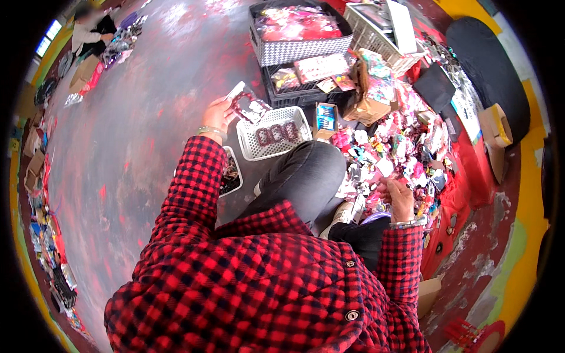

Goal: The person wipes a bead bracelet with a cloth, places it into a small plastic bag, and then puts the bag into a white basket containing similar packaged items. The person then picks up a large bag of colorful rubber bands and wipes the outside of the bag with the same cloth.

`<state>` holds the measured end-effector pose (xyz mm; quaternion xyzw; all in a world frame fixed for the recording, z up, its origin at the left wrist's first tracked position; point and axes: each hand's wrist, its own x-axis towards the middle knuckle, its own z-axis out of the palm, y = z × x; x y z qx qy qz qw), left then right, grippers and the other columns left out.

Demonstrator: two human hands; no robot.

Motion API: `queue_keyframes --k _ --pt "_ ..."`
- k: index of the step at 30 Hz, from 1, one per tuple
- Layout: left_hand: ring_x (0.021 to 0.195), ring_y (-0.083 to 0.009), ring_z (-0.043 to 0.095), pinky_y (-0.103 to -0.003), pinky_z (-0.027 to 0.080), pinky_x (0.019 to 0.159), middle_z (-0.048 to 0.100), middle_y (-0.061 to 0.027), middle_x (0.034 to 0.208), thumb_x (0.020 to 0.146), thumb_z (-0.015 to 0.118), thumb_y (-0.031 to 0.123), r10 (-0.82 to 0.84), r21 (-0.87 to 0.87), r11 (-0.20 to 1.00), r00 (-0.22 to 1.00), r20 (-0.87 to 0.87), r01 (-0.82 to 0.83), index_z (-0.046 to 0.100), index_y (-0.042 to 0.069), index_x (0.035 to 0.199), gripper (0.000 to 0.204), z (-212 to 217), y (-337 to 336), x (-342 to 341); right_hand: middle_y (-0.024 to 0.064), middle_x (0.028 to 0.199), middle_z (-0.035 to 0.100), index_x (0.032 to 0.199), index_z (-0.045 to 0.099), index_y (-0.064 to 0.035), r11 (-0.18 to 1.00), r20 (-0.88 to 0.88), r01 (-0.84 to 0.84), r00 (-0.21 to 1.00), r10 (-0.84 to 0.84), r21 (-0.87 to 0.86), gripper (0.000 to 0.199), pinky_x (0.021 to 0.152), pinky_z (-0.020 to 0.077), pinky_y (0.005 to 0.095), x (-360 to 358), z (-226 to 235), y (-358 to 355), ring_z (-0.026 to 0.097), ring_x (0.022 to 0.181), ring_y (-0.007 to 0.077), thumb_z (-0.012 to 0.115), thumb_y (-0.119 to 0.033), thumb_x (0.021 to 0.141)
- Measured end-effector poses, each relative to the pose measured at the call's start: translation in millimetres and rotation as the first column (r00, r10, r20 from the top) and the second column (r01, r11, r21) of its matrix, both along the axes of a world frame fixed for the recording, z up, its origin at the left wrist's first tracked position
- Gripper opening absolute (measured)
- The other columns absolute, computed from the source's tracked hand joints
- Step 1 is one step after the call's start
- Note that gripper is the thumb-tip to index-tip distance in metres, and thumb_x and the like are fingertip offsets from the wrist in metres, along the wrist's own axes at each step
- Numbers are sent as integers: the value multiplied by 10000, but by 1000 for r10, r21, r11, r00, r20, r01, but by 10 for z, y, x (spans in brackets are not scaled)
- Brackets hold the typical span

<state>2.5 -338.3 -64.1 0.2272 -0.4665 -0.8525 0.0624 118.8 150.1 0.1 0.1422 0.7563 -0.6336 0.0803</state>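
My left hand is closed on the edge of a white card with a dark red, beaded-looking loop on it, held up at the left of a white plastic basket. Several similar dark red loops lie in a row inside that basket. Over to the right, my right hand is low at the near side of a heap of small colourful accessories. Its fingers are curled together, and what they hold, if anything, is too small to make out.
A small white tray of dark pieces sits left of my bent knee. Ahead are a small box with blue contents, stacked black crates, a brown carton and a beige crate. Another person sits far left.
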Motion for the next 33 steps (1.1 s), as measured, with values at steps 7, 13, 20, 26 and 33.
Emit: queue_keyframes --k 7,13,20,26,33 --pt "719 -161 610 -280 504 547 626 -64 802 833 569 52 95 -283 959 959 265 -17 641 10 871 92 -1374 -204 -42 50 731 640 975 629 2 996 101 -86 991 84 19 295 520 409 183 -154 -15 -196 564 595 76 538 -264 885" --pt "758 -258 618 -339 478 684 646 -131 814 774 562 91 47 -849 440 937 347 292 656 57 861 132 -2212 -193 -324 55 734 617 961 614 38 973 190 -167 972 136 159 265 555 432 201 -319 -22 -336 550 615 85 506 -197 904" --pt "883 -351 584 -426 465 786 615 -203 925 756 466 80 -51 -801 -36 800 598 597 641 30 897 229 -2598 -114 -600 59 760 627 984 611 36 961 235 -211 958 167 178 275 570 433 210 -427 -44 -375 551 640 85 502 -204 904" --pt "943 -342 573 -415 448 844 595 -226 980 807 421 80 -3 -719 -69 720 693 692 603 -6 976 262 -2883 -24 -816 54 763 630 993 608 45 946 337 -251 925 173 203 267 565 436 193 -509 -77 -372 551 628 77 494 -180 908" --pt "1036 -359 524 -403 436 879 502 -236 1139 840 407 77 42 -704 -165 718 695 691 519 -8 1103 298 -2658 139 -749 57 755 628 977 610 47 963 315 -217 936 159 157 241 565 437 192 -500 -105 -381 556 622 80 495 -151 905"
